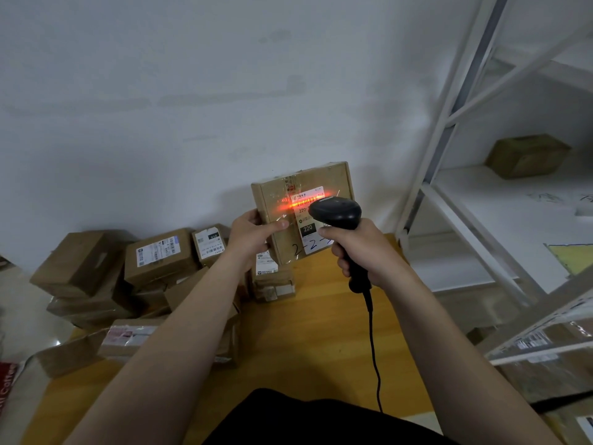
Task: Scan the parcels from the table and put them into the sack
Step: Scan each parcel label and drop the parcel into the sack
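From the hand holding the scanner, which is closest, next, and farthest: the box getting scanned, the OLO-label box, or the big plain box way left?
1. Scanned box, in front of the right hand gripping the scanner; the left hand holds it.
2. OLO-label box, farther left, behind the left arm.
3. Big plain box, at the far left.

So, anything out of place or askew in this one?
Only the parcel heap at the table's left: boxes lie tilted and jumbled. The held parcel and scanner look normal, red line across the label.
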